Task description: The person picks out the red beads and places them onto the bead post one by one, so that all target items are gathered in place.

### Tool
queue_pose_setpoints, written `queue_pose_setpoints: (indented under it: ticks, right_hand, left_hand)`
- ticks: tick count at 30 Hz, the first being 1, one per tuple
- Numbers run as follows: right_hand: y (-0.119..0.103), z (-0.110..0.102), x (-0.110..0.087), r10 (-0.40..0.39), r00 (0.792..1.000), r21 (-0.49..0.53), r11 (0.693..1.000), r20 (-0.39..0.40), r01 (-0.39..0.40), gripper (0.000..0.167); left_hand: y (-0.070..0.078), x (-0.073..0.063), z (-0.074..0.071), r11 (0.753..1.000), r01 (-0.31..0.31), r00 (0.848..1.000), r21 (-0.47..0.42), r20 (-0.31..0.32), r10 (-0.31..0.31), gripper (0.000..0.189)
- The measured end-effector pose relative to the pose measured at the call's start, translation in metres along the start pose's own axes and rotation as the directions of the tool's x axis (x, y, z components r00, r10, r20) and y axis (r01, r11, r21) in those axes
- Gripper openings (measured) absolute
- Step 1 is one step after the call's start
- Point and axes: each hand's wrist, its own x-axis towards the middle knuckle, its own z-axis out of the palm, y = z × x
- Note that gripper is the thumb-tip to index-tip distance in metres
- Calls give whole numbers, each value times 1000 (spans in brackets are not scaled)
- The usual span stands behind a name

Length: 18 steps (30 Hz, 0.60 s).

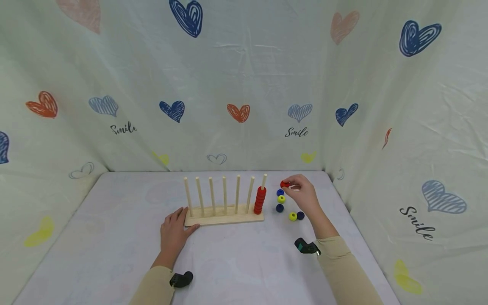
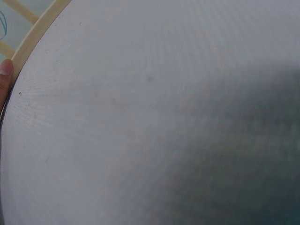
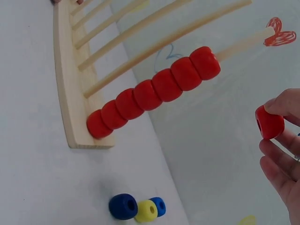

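Note:
A wooden peg rack (image 1: 225,220) with a row of upright pegs stands mid-table. Several red beads (image 3: 145,95) are stacked on its rightmost peg, whose bare tip shows above them; the other pegs carry nothing. My left hand (image 1: 173,233) holds the rack's left end, thumb along the front edge and fingers at the end. To the right of the rack, my right hand (image 1: 304,195) pinches a loose red bead (image 3: 270,123) between thumb and fingertips. In the right wrist view, the bead's hole faces the stacked peg, with a gap between them.
Loose beads lie right of the rack: a blue bead (image 1: 280,192), a yellow bead (image 1: 281,199) and a dark blue bead (image 1: 280,208) in a line. Nearer me, another yellow bead (image 1: 292,216) sits beside a dark blue one (image 1: 300,215). A heart-printed curtain (image 1: 244,76) surrounds the table.

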Motion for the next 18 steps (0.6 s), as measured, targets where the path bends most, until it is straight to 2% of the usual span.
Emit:
queue_pose_setpoints:
  ticks: [10,18]
  right_hand:
    - [-24,-1,-1,-43,999,35,998,12,43,18]
    - [-39,1,-3,-90,996,72,993,-3,90,18]
  left_hand:
    - [2,0,-2,1000,11,1000,-8,14,-11,80]
    - [0,1,2,1000,3,1000,-9,5,-3,80]
